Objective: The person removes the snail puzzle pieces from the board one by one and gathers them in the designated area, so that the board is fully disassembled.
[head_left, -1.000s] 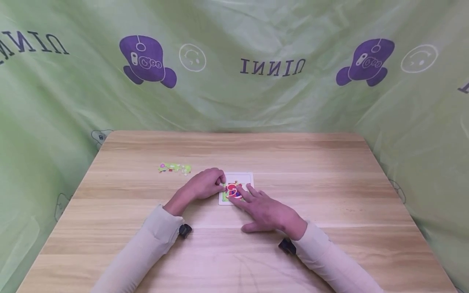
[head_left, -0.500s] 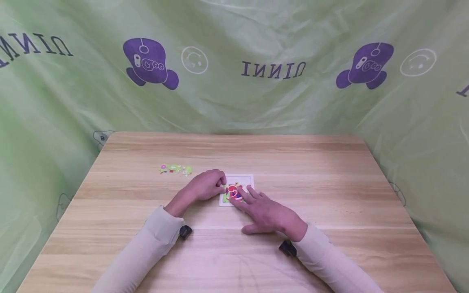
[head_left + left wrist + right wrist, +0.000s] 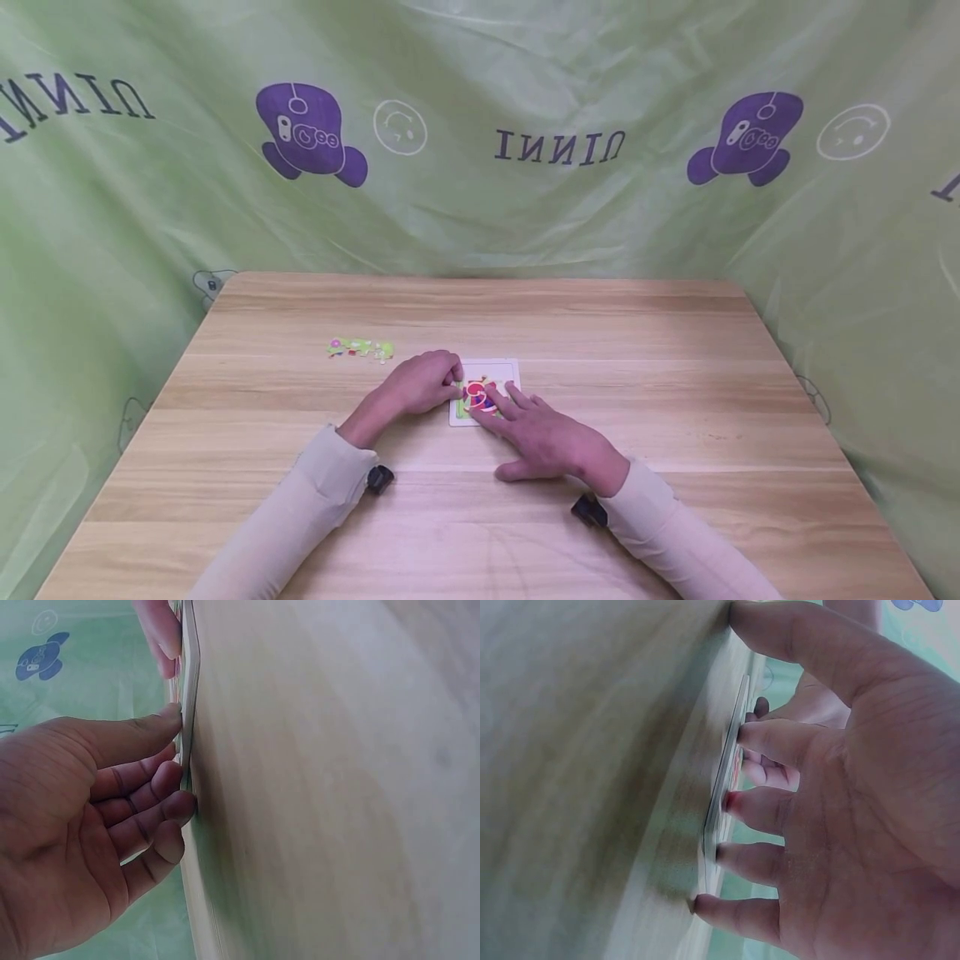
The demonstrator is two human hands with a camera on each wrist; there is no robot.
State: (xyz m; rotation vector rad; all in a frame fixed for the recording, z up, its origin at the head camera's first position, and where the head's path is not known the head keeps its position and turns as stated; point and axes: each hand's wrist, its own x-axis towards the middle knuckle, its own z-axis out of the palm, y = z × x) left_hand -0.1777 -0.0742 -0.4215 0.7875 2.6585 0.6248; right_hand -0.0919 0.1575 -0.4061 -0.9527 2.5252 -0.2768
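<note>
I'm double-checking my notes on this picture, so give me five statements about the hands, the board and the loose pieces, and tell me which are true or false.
1. The left hand is at the left edge of the board. True.
2. The loose pieces lie to the left of the board, on the table. True.
3. The board shows no red. False: red shows plainly near its middle.
4. The right hand has its fingers spread. True.
5. The right hand's thumb lies on the board. False: it is off the board, at the table.
</note>
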